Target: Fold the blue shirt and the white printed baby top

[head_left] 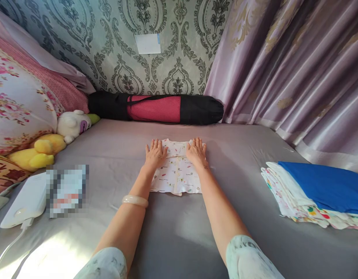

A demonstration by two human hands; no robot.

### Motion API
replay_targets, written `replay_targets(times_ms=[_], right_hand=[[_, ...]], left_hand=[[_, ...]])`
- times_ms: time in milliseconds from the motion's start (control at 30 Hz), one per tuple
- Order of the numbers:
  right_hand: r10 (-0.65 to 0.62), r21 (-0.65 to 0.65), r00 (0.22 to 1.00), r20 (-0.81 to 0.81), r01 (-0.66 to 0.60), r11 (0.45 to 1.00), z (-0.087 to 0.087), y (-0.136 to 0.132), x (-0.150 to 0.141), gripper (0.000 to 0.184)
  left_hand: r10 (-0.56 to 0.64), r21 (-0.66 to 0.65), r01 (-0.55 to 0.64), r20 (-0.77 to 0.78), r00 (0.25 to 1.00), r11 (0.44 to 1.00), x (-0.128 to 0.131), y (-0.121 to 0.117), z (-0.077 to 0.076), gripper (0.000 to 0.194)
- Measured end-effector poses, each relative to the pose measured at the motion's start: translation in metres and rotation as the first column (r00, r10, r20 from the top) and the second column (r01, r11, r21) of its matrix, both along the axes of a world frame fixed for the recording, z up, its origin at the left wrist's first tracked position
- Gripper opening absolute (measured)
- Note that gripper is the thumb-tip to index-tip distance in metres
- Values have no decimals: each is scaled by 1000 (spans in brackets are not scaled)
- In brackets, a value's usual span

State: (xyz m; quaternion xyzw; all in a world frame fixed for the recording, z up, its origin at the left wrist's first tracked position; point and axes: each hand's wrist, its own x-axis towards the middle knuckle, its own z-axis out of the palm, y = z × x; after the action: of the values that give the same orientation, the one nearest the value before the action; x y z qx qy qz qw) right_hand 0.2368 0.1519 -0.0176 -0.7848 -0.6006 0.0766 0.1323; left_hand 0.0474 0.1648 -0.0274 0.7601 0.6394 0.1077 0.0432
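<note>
A small white baby shirt with a fine coloured print lies flat on the grey bed sheet, its sides tucked in to a near-rectangle. My left hand rests on the shirt's upper left corner with the fingers spread. On the upper right corner lies my right hand, palm down and fingers stretched out. Both hands press on the cloth without gripping it. Parts of the shirt's upper corners are hidden under them.
Folded clothes with a blue piece on top are stacked at the right. A black and red roll bag lies along the wall. On the left are plush toys, a white power bank with a cable, and a blurred-out item.
</note>
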Motion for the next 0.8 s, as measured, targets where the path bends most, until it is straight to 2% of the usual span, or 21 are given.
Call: replay_targets(times_ms=[100,233,367,667,800], right_hand=[[46,14,999,20,-46,999,-5,0,-9,64],[39,-41,998,52,-37,998,-14,1,-12,66],[36,-39,998,59,-34,999,-17,1,-11,65],[52,-65,999,-7,-52,997,-1,-3,-16,62],[193,-36,981,21,-193,981,10,-5,-40,59]], left_hand=[[-30,-17,29,-18,999,999,4,-1,-2,62],[-39,-64,37,-25,999,997,3,-2,-6,61],[-40,-77,39,-12,999,996,2,-3,-4,59],[-3,-111,19,143,990,994,-8,0,9,53],[51,-79,-37,191,980,996,-23,7,8,48]])
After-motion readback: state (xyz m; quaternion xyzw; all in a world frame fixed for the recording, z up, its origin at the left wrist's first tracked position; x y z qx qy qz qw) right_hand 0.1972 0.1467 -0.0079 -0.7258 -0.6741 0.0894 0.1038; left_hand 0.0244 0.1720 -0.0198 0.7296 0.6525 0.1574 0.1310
